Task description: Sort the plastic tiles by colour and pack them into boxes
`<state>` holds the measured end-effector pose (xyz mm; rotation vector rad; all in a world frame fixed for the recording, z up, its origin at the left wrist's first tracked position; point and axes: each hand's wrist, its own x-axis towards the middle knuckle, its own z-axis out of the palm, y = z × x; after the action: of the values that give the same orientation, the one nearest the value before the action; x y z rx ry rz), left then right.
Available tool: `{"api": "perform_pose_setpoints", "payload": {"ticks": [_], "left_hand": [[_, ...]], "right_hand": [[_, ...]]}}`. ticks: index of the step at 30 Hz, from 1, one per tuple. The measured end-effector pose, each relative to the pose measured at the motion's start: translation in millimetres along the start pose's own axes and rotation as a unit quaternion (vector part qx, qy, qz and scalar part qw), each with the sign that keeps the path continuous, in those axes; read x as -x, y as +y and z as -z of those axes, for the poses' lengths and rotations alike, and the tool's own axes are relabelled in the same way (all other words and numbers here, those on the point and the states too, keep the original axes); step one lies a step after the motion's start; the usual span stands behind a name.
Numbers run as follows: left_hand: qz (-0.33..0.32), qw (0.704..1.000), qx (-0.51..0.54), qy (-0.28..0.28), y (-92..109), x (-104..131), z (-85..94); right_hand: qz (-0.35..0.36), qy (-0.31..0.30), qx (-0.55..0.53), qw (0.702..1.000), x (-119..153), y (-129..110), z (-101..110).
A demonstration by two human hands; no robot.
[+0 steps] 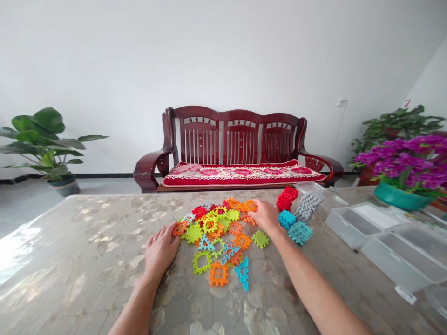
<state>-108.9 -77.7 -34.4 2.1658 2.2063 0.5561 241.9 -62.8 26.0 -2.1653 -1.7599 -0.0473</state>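
Heap of notched plastic building panels [209, 225], mixed lime, orange, blue, red and grey, at centre of the frame, spread loose on a patterned tabletop [104, 265]. Panels overlap at odd angles, apparently as tipped out. Right hand [264, 216], right of centre at the heap's far edge: thumb and fingers nearly together, pinching an orange panel [249, 205] by its near side, a grip that seems suited to so thin a piece. Left hand [161, 249], left of centre: palm down, fingers loosely bent, fingertips against an orange square panel [179, 228] at the heap's left edge, perhaps steadying that side; whether it grips, cannot tell. Right of the heap: red stack [287, 199], grey stack [308, 207], bright blue stack [287, 219] and teal stack [301, 232], grouped by colour, presumably kept apart to avoid mixing. Far right: translucent compartment boxes [354, 222], beside the stacks, likely for storage.
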Motion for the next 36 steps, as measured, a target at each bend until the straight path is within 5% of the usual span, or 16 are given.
{"api": "perform_pose_setpoints", "payload": {"ticks": [5, 13, 18, 26, 36], "left_hand": [[0.001, 1.0, 0.006, -0.005, -0.7, -0.2, -1.0], [-0.003, 1.0, 0.007, 0.005, 0.2, 0.7, -0.7], [-0.002, 1.0, 0.0, 0.001, -0.4, 0.3, -1.6], [0.002, 1.0, 0.011, 0.005, 1.5, 2.1, 0.7], [0.009, 1.0, 0.024, 0.003, 6.0, 3.8, 5.1]], "right_hand": [[-0.064, -0.009, 0.086, 0.994, -13.2, 38.9, 18.9], [-0.058, -0.014, 0.132, 0.989, -7.9, 43.3, 24.4], [0.013, 0.029, 0.094, 0.995, -4.6, 22.9, 14.8], [0.173, -0.092, 0.013, 0.981, -3.0, -38.9, -14.5], [0.221, -0.096, 0.04, 0.97, 3.3, -46.0, -24.6]]}}
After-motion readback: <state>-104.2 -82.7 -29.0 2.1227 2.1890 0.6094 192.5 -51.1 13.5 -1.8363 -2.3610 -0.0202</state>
